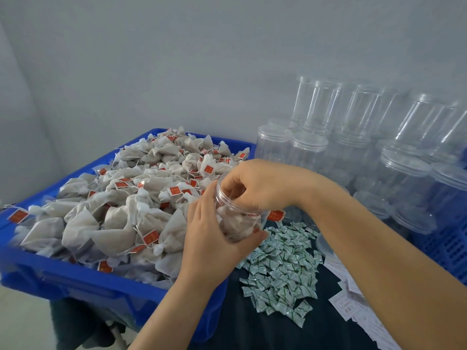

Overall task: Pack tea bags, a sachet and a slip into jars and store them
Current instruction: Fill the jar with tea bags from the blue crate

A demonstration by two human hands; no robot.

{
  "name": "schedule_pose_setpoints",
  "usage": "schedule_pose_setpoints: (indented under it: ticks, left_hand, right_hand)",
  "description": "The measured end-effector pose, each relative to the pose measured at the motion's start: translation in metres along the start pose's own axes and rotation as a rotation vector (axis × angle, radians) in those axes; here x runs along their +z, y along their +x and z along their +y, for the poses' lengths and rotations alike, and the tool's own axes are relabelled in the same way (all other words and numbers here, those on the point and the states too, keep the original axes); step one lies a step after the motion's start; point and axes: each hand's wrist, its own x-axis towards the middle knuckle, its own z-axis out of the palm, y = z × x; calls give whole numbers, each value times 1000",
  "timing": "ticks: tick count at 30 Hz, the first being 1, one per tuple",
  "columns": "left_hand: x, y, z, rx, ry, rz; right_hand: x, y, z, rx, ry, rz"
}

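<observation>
Heaping a blue crate (pixel 83 284), tea bags (pixel 113 213) lie leftmost; the left hand (pixel 214 238) grips a tilted clear jar (pixel 237 223) — the right hand (pixel 255 185) curls fingers into its mouth, whether pinching anything unclear; sachets (pixel 280 271), slips (pixel 353 299), empty jars (pixel 379 147) rightward

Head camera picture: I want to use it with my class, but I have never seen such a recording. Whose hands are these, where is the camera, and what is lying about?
The camera sits on a person's head and looks down at their own two bare hands; there is no machine. The left hand grips a clear plastic jar, tilted, already holding some tea bags. The right hand has its fingers curled at the jar's mouth. Left is a blue crate heaped with tea bags bearing red tags. On the dark cloth lie small green-and-white sachets and printed paper slips. Empty lidded jars stand stacked behind, by the wall.
</observation>
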Motion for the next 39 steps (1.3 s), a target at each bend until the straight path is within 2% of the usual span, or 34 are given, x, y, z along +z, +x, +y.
schedule_pose_setpoints:
  ticks: [6,15,20,28,34,39]
  left_hand:
    - [0,-1,-1,-21,-1,-7]
    - [0,0,-1,3,26,6]
    - [1,-2,-2,-5,23,10]
    - [2,-1,-2,-22,-5,-12]
    - [1,-1,-2,22,-2,-12]
    - [2,0,-4,21,10,-4]
  right_hand:
    - [-11,-11,4,-52,111,187]
    - [-8,-10,-1,-35,92,-94]
    - [-11,5,-6,-32,-13,-235]
    - [7,28,-6,72,-275,-408]
    - [-3,22,-3,42,-219,-332]
    - [-15,12,-2,-24,-123,-194]
